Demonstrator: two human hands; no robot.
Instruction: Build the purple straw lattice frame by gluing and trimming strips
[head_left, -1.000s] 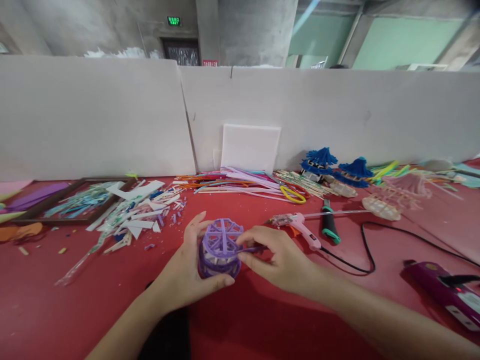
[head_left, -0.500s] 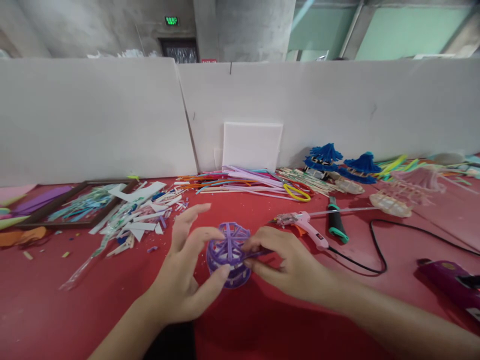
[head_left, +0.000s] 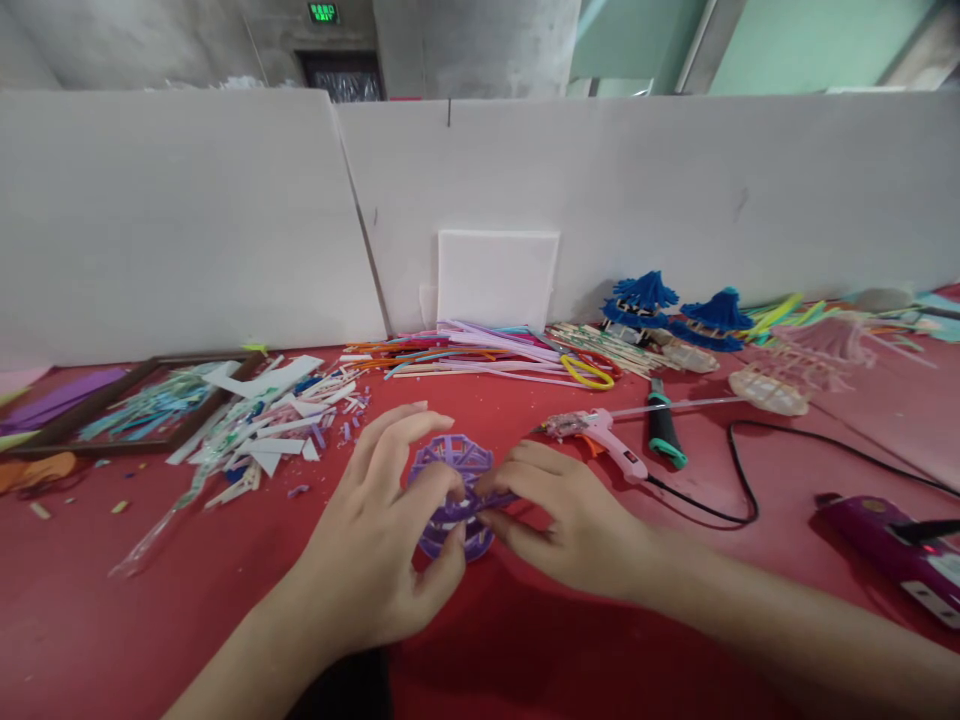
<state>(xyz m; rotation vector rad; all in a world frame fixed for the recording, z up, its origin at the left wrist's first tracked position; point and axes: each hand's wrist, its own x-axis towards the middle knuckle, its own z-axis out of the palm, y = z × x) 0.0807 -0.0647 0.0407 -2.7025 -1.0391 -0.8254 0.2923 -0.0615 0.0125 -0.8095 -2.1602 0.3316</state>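
A small round lattice model [head_left: 452, 452] made of purple strips stands on the red table in front of me. My left hand [head_left: 397, 510] is at its left side, with thumb and index finger closed on its upper front part and the other fingers curled above. From the right, my right hand [head_left: 559, 510] pinches a short purple strip [head_left: 504, 498] against the model between thumb and fingertips. My fingers hide much of the middle of the model, so the exact contact of the strip cannot be made out.
Right of my hands lie a pink glue gun [head_left: 600, 437] with a black cord, a utility knife [head_left: 663, 425] and a purple power strip [head_left: 892, 545]. Coloured strips [head_left: 480, 355] lie behind, scraps [head_left: 277, 430] to the left, and blue-roofed models [head_left: 641, 305] at the back right.
My left thumb and index finger have come together onto the model from a wide spread. My right hand still pinches the strip. The view has tipped slightly downward.
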